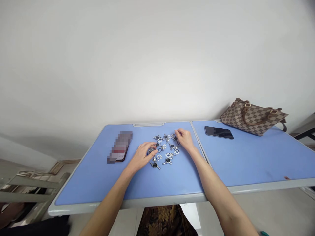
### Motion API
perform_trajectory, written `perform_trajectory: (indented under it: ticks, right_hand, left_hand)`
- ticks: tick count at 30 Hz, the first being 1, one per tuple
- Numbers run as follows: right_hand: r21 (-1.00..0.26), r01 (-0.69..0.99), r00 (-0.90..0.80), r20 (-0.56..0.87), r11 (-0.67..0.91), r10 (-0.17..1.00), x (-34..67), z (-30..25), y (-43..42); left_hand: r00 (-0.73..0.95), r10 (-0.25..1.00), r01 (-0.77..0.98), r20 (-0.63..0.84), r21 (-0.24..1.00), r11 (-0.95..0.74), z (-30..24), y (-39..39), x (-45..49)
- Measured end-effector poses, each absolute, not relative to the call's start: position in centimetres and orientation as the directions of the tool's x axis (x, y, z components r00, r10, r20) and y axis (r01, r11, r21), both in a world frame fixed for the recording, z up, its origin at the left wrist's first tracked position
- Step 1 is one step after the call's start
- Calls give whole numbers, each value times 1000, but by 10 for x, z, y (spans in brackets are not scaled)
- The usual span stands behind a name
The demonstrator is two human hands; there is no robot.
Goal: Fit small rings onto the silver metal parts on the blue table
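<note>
Left hand (142, 156): fingers together, curved, draped over the left edge of the pile of small metal fittings (164, 149); can't tell if clamped on a piece. Right hand (185, 138): fingers together, curled down at the pile's upper right; also can't tell if gripping. Pieces are bright metal, flat and lobed, most with a round black centre; thin dark rings lie among them; loosely scattered, hands well apart across it. Pile sits on the smooth blue panel of a grey-rimmed table (98, 183); left of pile, a pixelated phone (120, 147) lies flat; right of pile, past the panel seam, a black glass-faced slab phone (219, 132); farther right, a checkered canvas handbag (253, 117) with tan handles, against the wall.
</note>
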State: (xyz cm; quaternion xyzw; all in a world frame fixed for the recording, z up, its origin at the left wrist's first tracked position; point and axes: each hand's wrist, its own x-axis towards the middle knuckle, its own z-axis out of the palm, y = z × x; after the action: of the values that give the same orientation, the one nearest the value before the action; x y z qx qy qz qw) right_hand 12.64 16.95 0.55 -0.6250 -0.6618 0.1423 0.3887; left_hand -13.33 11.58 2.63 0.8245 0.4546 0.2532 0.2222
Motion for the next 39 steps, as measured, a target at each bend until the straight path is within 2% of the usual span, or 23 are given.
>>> perform_trajectory:
  ticks: [4,8,13,17,22,26,28,30,36,39]
  right_hand:
    - [-635,760,109,331,136,937,134,3,173]
    - [-596,800,148,302,66,942,142,-2,177]
    - [-536,844,160,257,3,953,144,-4,179]
    - [-490,872,160,240,-23,958,142,-3,178]
    - [-446,894,153,236,-33,960,139,-1,175]
    - [-429,903,152,230,-40,961,138,0,174]
    - [-425,904,150,228,-41,962,137,0,174]
    - [-421,906,147,227,-39,963,136,0,174]
    - [-408,912,147,228,-43,963,136,0,173]
    - [-404,914,143,231,-39,962,135,0,172]
  left_hand:
    - [441,863,645,247,582,-496,26,115,-134]
    - [373,822,637,429,526,-564,29,111,-135]
    - [315,668,615,674,391,-684,31,101,-133]
    - [411,490,557,769,214,-803,26,93,-125]
    - [605,270,405,749,1,-914,15,79,-103]
    - [760,34,207,649,-192,-959,11,65,-83]
    - [788,-77,100,611,-251,-963,9,58,-75]
    - [779,-133,46,612,-268,-962,7,53,-70]
    - [772,-200,-48,603,-258,-965,8,46,-57]
    - [771,-306,-203,558,-240,-949,7,32,-42]
